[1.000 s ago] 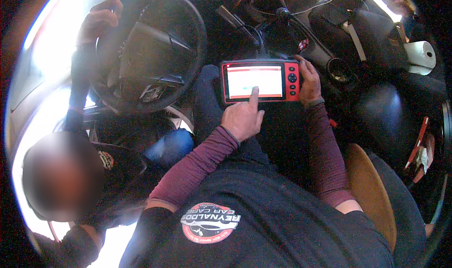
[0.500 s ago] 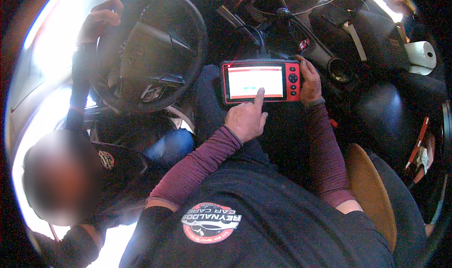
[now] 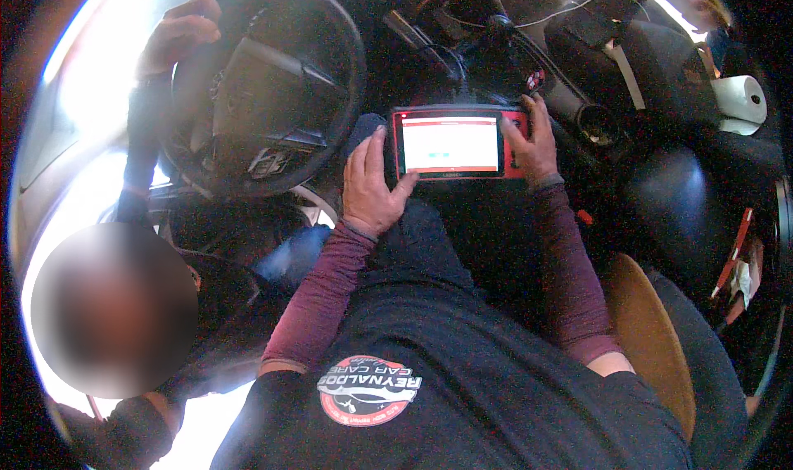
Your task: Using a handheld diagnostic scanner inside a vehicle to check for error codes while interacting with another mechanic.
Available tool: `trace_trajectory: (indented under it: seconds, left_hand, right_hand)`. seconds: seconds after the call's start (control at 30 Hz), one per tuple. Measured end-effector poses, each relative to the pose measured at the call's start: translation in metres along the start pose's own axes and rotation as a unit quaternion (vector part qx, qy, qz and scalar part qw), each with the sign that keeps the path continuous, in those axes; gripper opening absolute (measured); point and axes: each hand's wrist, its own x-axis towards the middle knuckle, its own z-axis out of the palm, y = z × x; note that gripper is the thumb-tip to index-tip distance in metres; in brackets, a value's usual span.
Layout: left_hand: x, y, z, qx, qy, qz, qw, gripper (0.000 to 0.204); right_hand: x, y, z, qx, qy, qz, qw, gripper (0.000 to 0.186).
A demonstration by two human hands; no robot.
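A red and black car diagnostic scanner (image 3: 450,145) rests above my lap, its bright white screen facing up. My left hand (image 3: 373,187) grips its left edge, with the thumb at the lower left corner and the fingers along the side. At the opposite end my right hand (image 3: 535,146) is wrapped round the edge. Its thumb lies over the button panel and hides most of the buttons. A dark cable (image 3: 457,64) runs near the scanner's far edge; where it joins is too dark to make out.
A steering wheel (image 3: 359,73) stands at the far left, with another person's hand (image 3: 183,32) at its rim. That person leans in at the left. A paper roll (image 3: 738,100) lies on the right-hand seat, and a white cable (image 3: 570,9) crosses at the back.
My left hand has drawn its pointing finger off the screen and moved left to grip the scanner's edge. My right thumb has come over the buttons.
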Motion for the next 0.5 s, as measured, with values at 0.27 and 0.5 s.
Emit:
trace_trajectory:
  seconds: [0.27,0.5]
  left_hand:
    - [-0.009,-0.013,0.022,0.011,-0.036,0.016,0.999,0.099]
    - [-0.001,0.011,0.001,0.028,-0.108,0.083,0.990,0.077]
  right_hand:
    - [0.010,-0.037,-0.019,-0.099,-0.020,0.042,0.994,0.075]
    - [0.031,-0.059,-0.054,0.122,-0.228,0.043,0.965,0.051]
